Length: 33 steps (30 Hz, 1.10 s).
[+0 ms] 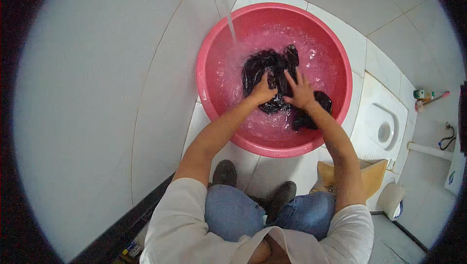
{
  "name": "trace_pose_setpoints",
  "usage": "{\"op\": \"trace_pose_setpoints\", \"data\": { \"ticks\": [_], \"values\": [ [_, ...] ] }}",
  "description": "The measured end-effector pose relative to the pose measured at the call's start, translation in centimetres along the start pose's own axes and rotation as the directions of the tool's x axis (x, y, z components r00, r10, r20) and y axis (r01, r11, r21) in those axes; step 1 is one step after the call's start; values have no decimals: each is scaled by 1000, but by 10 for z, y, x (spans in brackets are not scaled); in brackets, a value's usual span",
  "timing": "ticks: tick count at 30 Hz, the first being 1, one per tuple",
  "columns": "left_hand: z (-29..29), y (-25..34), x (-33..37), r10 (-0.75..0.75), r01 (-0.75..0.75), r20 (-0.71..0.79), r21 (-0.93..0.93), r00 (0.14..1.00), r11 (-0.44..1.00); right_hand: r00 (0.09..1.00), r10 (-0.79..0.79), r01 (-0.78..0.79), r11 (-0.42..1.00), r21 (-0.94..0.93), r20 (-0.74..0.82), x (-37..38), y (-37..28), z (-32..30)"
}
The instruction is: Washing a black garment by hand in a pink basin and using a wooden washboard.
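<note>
A wide pink basin (347,69) of water stands on the floor in front of me. Black wet cloth (260,64), apparently a garment, lies bunched in its middle, with a dark part (323,99) bulging out at the right. My left hand (262,92) is on the cloth's near side, thumb and forefinger closed around a fold; its other fingers are hidden. Over the cloth's right part, my right hand (300,92) rests with fingers spread. A thin stream of water (229,18) falls into the basin at the upper left.
Tiled wall (97,93) rises close on the left. A squat toilet (377,123) is set into the floor at right. Nearer are a yellowish open box (374,179) and a white bucket-like container (390,200). A white pipe (428,151) runs along the right wall.
</note>
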<state>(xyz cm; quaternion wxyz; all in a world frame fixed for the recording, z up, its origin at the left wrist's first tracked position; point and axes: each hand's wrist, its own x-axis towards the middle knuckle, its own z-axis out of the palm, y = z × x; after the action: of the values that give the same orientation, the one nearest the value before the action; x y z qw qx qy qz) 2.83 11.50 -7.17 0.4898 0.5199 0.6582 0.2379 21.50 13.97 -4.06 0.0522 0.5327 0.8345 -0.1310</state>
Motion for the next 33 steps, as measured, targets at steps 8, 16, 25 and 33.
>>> {"op": "trace_pose_setpoints", "data": {
  "ticks": [8, 16, 25, 33],
  "values": [
    [-59, -1, 17, -99, 168, -256, 261, 961, 951, 972, 56, -3, 975, -224, 228, 0, 26, -8],
    [-25, 5, -21, -184, 150, -121, -245, 976, 958, 967, -12, 76, 967, -244, 256, -28, 14, 14],
    [-30, 27, -41, -60, 520, 524, -813, 850, 261, 920, -215, 359, 798, 484, -328, -69, -62, -71],
    [-16, -2, -43, 194, 485, 508, -860, 839, 156, 693, -577, 697, 689, 199, -432, -89, -123, -99]
  ]
}}
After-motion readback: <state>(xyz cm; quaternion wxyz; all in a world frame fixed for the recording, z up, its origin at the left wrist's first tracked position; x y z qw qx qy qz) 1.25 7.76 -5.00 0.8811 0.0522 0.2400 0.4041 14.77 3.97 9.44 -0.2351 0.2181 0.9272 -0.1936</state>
